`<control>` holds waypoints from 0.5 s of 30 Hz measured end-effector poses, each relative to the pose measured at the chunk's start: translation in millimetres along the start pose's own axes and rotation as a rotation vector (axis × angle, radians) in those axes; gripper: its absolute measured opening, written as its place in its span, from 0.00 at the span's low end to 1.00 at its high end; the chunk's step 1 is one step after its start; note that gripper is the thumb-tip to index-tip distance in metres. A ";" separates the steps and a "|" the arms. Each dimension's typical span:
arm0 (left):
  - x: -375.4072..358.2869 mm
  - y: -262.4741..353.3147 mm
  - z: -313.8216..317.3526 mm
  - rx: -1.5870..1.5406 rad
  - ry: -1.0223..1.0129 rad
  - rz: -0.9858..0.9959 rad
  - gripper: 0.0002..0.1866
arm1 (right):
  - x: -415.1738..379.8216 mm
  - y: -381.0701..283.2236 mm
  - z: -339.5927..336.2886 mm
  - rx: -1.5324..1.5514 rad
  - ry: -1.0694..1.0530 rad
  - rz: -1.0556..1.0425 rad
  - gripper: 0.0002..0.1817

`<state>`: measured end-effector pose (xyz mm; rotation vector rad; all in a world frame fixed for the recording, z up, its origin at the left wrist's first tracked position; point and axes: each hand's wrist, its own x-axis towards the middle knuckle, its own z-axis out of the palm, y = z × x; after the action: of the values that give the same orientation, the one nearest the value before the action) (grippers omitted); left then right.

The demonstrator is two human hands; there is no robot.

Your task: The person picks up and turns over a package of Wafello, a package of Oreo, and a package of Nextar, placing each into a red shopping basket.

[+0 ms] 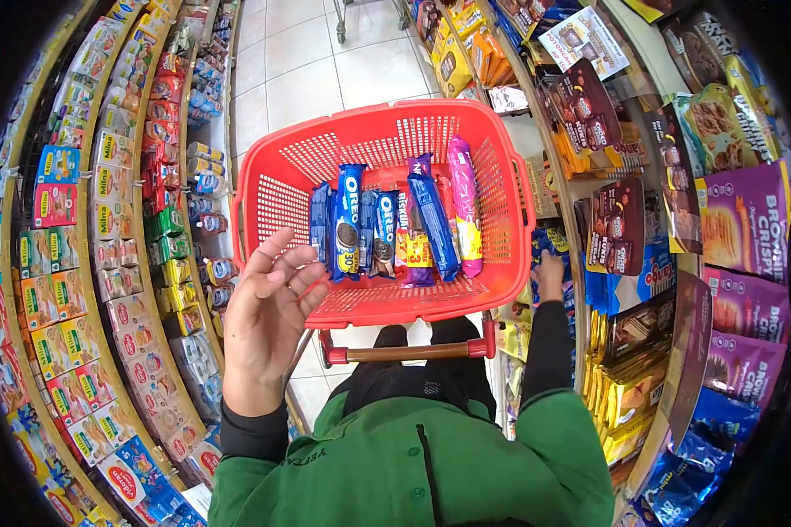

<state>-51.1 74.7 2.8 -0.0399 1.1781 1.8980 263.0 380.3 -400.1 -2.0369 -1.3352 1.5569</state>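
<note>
Biscuit packs (395, 224) in red basket (281, 158)

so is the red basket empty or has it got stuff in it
Not empty. The red basket holds a row of biscuit packs, Oreo packs among them, lying across its floor; much mesh still shows, so it is far from full.

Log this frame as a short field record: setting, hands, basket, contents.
setting: shop aisle, stocked shelves on both sides, tiled floor
left hand: raised, open, palm up, holds nothing, beside the basket's near left corner
right hand: reaching to blue packets on the right shelf; grip cannot be told
red basket: on a trolley with a wooden handle
contents: Oreo packs, pink pack, other biscuit packs lying side by side
</note>
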 end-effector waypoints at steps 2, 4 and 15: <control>-1.3 3.8 -2.5 -0.010 -0.029 0.032 0.22 | -29.4 26.2 12.7 -0.045 -0.004 -0.300 0.16; -0.9 9.3 -4.9 -0.011 -0.047 0.062 0.22 | -131.1 -12.6 15.5 0.047 -0.186 -0.153 0.17; 104.0 -10.9 -61.2 0.877 0.142 0.072 0.21 | -265.8 7.9 35.2 -0.487 0.233 -0.691 0.13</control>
<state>-131.5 99.4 -84.3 0.3523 2.0330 1.3045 234.3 159.1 -251.2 -1.6107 -2.1509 0.7211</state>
